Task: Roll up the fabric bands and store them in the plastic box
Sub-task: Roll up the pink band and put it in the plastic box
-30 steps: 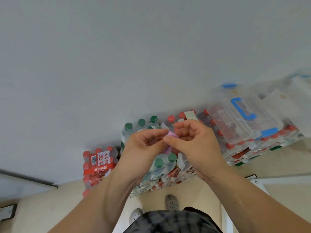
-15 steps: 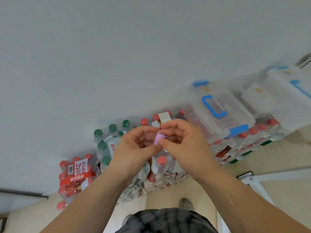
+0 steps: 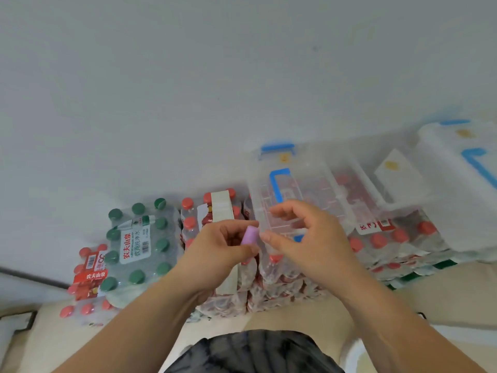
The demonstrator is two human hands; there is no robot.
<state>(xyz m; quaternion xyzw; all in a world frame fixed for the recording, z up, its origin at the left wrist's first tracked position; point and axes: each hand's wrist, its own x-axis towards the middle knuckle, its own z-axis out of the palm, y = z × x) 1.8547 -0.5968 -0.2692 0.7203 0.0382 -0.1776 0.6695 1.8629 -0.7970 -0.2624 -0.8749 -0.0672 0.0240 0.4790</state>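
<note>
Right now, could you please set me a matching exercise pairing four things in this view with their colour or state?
Things:
1. rolled band
2. right hand
3. box handle
4. bottle pack on the left

Colours or states:
a. green caps
b. blue
c. open, fingers spread, holding nothing
d. purple, pinched in the left hand

Pairs: 1-d, 2-c, 3-b, 4-a
</note>
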